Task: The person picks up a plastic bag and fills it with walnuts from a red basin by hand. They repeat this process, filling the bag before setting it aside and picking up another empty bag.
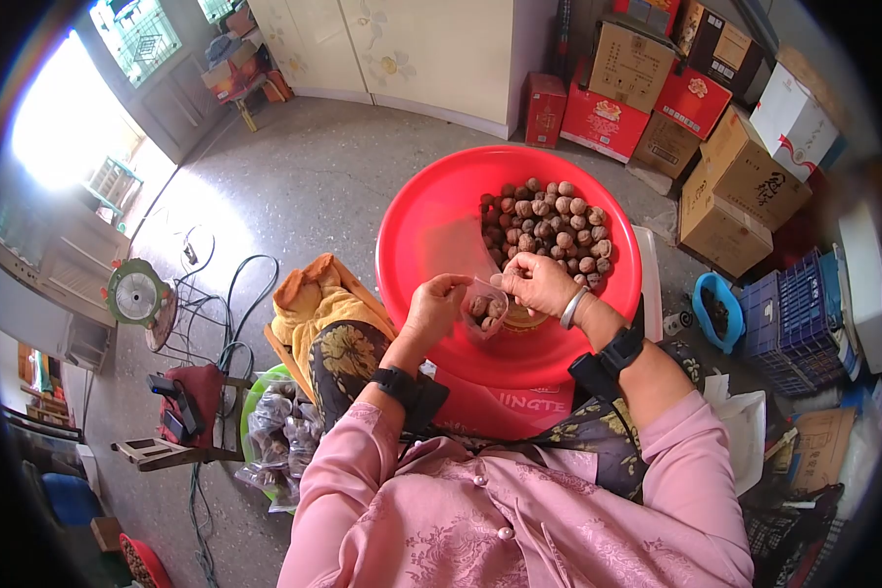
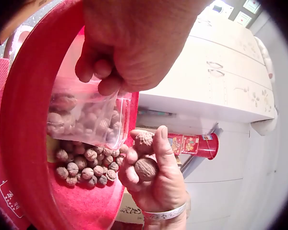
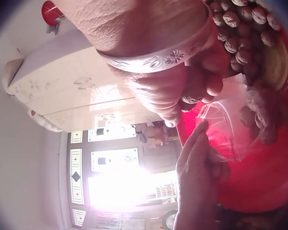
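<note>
A clear plastic bag [image 1: 486,306] with several walnuts in it hangs over the red basin [image 1: 412,235]. My left hand [image 1: 435,309] pinches the bag's top edge, plainly so in the left wrist view, where the bag [image 2: 81,117] hangs under the fingers of that hand [image 2: 129,48]. Beside the bag's mouth, my right hand [image 1: 541,286] holds two walnuts; the left wrist view shows one walnut [image 2: 146,169] in the curled fingers of this hand [image 2: 158,184] and another [image 2: 144,142] near the thumb tip. Loose walnuts [image 1: 559,220] lie heaped in the basin's far right part.
A green basin [image 1: 252,431] with bagged walnuts stands at the lower left, near a stool [image 1: 186,451] and a fan [image 1: 139,294]. Cables [image 1: 233,323] cross the floor. Cartons [image 1: 622,69], a purple crate [image 1: 789,318] and a blue basket [image 1: 718,312] stand at the right.
</note>
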A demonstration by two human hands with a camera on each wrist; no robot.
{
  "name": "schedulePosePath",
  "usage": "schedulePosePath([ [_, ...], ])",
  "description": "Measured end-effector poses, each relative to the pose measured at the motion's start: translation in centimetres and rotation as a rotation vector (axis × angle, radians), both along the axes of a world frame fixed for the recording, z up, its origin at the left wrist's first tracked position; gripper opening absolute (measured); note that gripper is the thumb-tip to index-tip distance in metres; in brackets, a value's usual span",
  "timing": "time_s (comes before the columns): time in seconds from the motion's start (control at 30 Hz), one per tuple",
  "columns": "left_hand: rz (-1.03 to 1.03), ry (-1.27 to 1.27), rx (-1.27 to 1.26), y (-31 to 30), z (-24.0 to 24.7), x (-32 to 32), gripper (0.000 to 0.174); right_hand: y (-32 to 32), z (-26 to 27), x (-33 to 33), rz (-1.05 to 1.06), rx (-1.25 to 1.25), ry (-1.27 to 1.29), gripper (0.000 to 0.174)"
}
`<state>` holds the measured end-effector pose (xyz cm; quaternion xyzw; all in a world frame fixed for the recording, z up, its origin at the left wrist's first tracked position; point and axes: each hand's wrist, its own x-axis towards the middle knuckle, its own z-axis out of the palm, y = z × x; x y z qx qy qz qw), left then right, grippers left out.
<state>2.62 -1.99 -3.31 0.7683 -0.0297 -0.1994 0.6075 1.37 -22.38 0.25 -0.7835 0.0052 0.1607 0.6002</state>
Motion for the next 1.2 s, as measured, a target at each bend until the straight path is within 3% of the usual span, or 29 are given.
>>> schedulePosePath([
  [0.2,0.016,-0.025,-0.045,-0.2,-0.1,0.0,0.025,0.4,0.5,-0.2,0.086,0.000,-0.067,0.026],
  [0.4,0.017,-0.026,-0.041,-0.2,0.0,-0.1,0.025,1.0,0.2,-0.4,0.092,0.160,-0.058,0.022],
  [0.6,0.012,-0.013,-0.024,-0.2,0.2,-0.1,0.024,0.2,-0.1,0.3,0.034,0.119,0.070,0.028],
  [0.67,0.015,-0.003,-0.015,-0.2,0.2,-0.1,0.024,-0.3,0.2,0.3,-0.043,0.082,0.219,0.034],
  [0.8,0.012,-0.006,-0.012,-0.2,0.0,0.0,0.024,-0.4,-0.6,0.6,-0.049,0.103,0.274,0.027],
  [0.97,0.004,-0.008,-0.020,-0.1,-0.1,0.0,0.024,-0.3,-0.4,0.2,0.077,0.110,0.108,0.015],
  [1.2,0.002,-0.010,-0.015,0.0,0.0,0.0,0.024,0.7,-0.3,-0.2,0.093,0.124,-0.113,0.018],
])
